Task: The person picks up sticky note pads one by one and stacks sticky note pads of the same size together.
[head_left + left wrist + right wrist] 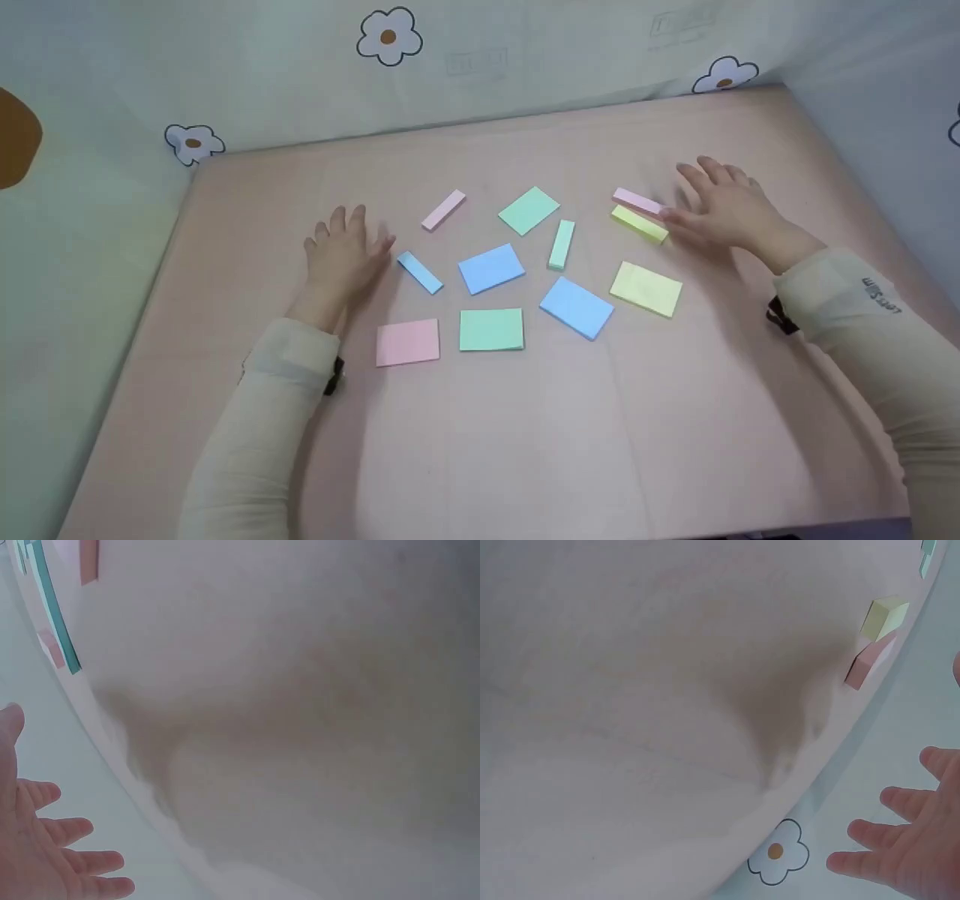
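Observation:
My left hand (340,259) hovers over the left part of the table with fingers spread, holding nothing. Nearest to it lies a narrow blue sticky-note pad (420,272). My right hand (731,206) is at the right, fingers spread; in the head view its thumb overlaps the end of a narrow pink pad (637,202), and touching cannot be told. Just in front of that pad lies a narrow yellow pad (640,225). In the right wrist view the fingers (877,832) stand apart with nothing between them. In the left wrist view the fingers (82,859) are likewise spread.
Between the hands lie narrow pink (444,210) and green (561,244) pads. Wider pads are green (529,211) (491,330), blue (491,268) (577,308), yellow (646,289) and pink (407,343). A flowered curtain (300,67) borders the pink tabletop (495,450).

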